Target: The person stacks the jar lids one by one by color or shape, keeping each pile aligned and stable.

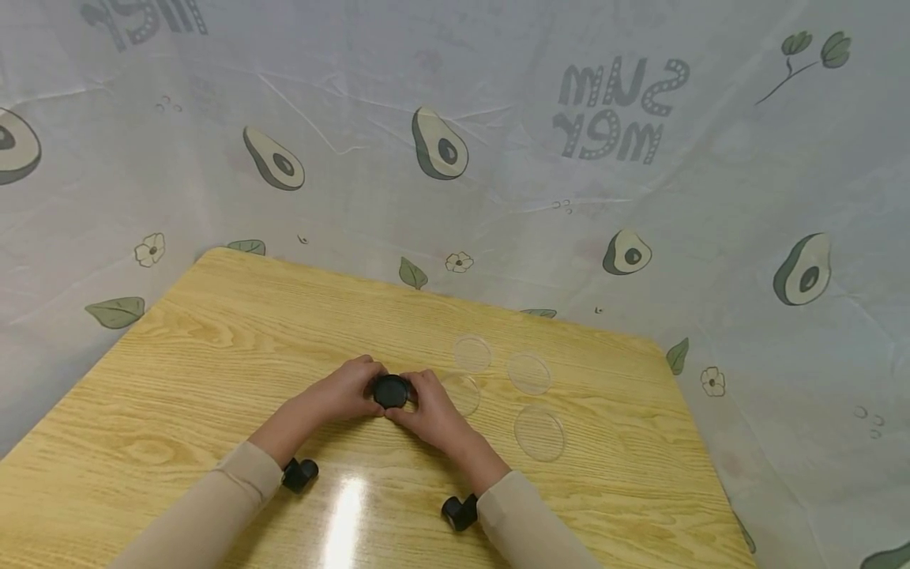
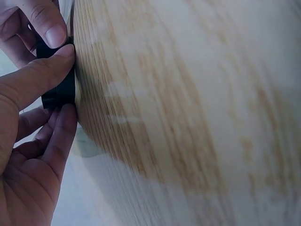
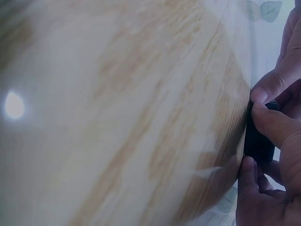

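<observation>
A small round black object with a raised rim and sunken top, like a shallow cup or cap, sits at the middle of the wooden table. From its left side my left hand grips it between thumb and fingers. My right hand holds the same piece from the right, and both thumbs meet at its near side. In the left wrist view the black side wall shows between thumb and fingers, low against the tabletop. The right wrist view also shows that dark wall, partly covered by fingers.
Several clear round discs lie flat to the right: one disc close beside my right hand, others farther right. The wooden table ends at a printed cloth behind. Black wrist cameras hang below both sleeves.
</observation>
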`<control>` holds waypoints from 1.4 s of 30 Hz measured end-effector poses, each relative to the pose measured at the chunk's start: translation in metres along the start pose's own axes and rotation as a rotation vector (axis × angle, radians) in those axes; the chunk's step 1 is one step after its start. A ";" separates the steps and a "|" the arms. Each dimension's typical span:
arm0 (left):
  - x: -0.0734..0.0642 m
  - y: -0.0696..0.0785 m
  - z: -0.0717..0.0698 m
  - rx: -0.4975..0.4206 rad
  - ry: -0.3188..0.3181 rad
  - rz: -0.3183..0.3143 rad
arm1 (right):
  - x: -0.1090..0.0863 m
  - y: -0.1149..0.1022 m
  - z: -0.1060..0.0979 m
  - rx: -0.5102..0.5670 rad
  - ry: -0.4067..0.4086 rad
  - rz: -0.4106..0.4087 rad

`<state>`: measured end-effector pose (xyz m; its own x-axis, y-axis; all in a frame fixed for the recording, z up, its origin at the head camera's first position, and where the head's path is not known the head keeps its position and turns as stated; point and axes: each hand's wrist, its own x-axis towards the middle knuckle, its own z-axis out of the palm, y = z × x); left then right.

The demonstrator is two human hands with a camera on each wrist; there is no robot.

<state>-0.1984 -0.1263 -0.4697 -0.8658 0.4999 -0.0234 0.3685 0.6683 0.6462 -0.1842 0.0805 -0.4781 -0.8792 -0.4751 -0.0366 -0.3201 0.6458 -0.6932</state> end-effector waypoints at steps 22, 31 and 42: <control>0.004 -0.002 0.001 0.018 -0.012 -0.001 | -0.001 0.003 -0.003 0.003 0.006 -0.028; 0.003 -0.002 0.002 -0.001 -0.015 -0.014 | -0.004 0.003 -0.005 0.042 -0.003 0.001; 0.001 -0.001 0.001 0.005 -0.002 -0.020 | -0.023 0.008 -0.031 0.063 0.094 0.026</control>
<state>-0.1998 -0.1259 -0.4714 -0.8724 0.4873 -0.0374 0.3528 0.6809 0.6418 -0.1778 0.1152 -0.4610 -0.9168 -0.3992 0.0105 -0.2770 0.6167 -0.7368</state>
